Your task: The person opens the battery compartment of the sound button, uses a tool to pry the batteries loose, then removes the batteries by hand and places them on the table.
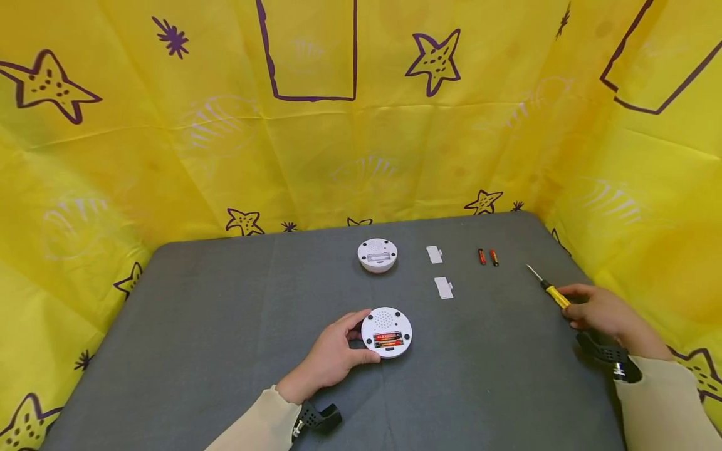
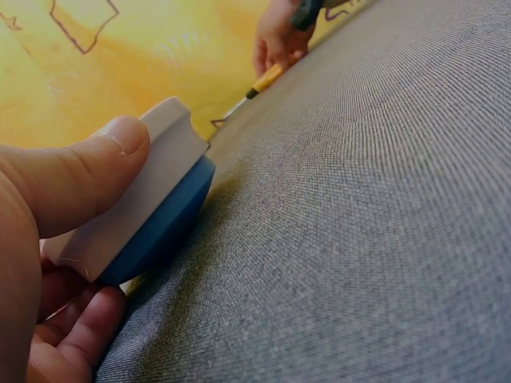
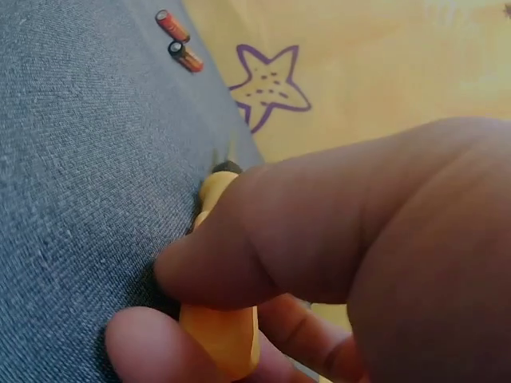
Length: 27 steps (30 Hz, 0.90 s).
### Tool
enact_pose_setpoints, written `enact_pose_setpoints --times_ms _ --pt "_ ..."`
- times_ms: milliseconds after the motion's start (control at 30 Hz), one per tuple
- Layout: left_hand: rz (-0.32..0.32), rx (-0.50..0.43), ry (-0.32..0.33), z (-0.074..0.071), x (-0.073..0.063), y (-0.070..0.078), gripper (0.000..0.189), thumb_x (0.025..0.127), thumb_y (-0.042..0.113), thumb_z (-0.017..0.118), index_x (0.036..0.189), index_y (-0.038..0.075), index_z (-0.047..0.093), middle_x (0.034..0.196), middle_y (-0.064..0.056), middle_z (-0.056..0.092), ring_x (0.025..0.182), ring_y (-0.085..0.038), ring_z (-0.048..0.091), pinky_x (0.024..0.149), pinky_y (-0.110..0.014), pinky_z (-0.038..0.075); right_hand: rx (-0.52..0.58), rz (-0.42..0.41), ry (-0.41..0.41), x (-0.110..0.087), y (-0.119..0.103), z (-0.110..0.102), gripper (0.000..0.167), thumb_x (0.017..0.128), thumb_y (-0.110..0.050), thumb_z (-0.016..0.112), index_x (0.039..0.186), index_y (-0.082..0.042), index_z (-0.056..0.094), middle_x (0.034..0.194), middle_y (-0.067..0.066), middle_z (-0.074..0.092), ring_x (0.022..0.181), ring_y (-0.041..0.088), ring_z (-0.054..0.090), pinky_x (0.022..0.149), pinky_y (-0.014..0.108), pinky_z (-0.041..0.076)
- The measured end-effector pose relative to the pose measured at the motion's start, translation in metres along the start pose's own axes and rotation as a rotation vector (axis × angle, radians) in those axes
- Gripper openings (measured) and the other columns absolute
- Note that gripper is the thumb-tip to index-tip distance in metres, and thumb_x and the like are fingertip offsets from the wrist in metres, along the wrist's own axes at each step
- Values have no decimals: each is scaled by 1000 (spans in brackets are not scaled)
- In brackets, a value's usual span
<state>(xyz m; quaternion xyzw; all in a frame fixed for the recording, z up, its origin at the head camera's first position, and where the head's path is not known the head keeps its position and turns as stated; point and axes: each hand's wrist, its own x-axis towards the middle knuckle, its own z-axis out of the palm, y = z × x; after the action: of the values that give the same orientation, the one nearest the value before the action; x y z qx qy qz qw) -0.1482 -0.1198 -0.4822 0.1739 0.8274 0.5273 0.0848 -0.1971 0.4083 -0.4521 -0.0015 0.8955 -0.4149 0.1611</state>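
Observation:
My left hand [image 1: 337, 354] grips the left edge of a round white device [image 1: 385, 321], thumb at the near side and fingers around the back. Two red-and-black batteries [image 1: 388, 339] sit in its uncovered compartment. From the side, in the left wrist view, a blue part [image 2: 164, 219] shows below the white shell. On the right of the table, my right hand [image 1: 603, 316] pinches the yellow handle of a screwdriver [image 1: 555, 294], its metal tip directed away to the left. The right wrist view shows thumb and fingers around that yellow handle [image 3: 219, 343].
A second round white device [image 1: 377, 255] stands farther back, its battery compartment bare. Right of it lie two white battery covers [image 1: 434, 254], one nearer than the other. Two loose batteries [image 1: 494, 257] lie beyond them. Yellow patterned cloth [image 1: 316, 156] hangs around the grey table [image 1: 225, 313].

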Motion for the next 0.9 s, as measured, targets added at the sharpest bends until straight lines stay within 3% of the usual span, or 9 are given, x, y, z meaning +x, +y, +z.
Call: enact_pose_setpoints --times_ms 233,400,467,567,667,900 --pt "-8 -6 -1 -1 -2 1 84 74 29 90 146 7 50 132 0 56 102 -12 62 87 -28 50 123 -54 47 2 4 0 46 96 0 58 133 23 42 109 19 59 77 20 62 68 33 58" --pt "-10 1 2 -2 -2 1 84 74 29 90 146 8 50 132 0 57 101 -12 62 87 -27 49 225 -61 77 3 11 -2 48 100 -4 57 134 24 38 107 6 59 82 16 61 72 32 58" --pt "-8 4 3 -2 -3 1 84 75 29 90 146 8 50 132 0 57 101 -12 62 87 -28 49 303 -61 82 2 14 -4 42 101 -5 57 132 21 45 106 1 58 83 15 61 73 31 58" --pt "-3 8 6 -2 -3 1 83 75 30 89 145 6 50 131 -2 57 101 -13 62 87 -29 50 522 -73 78 2 19 -5 21 102 -4 56 117 2 68 100 0 60 81 17 64 72 31 57" --pt "-6 8 9 -3 -3 2 83 75 29 89 145 6 51 131 -2 57 100 -14 62 87 -29 50 765 -99 60 1 22 -6 27 101 -1 55 100 -19 75 95 3 61 78 20 67 72 30 57" --pt "-17 6 6 -1 -1 2 83 75 29 89 146 9 50 131 1 57 100 -12 62 86 -28 50 1146 -204 68 -2 22 -9 29 101 4 50 101 -4 78 94 8 64 78 23 68 72 29 57"
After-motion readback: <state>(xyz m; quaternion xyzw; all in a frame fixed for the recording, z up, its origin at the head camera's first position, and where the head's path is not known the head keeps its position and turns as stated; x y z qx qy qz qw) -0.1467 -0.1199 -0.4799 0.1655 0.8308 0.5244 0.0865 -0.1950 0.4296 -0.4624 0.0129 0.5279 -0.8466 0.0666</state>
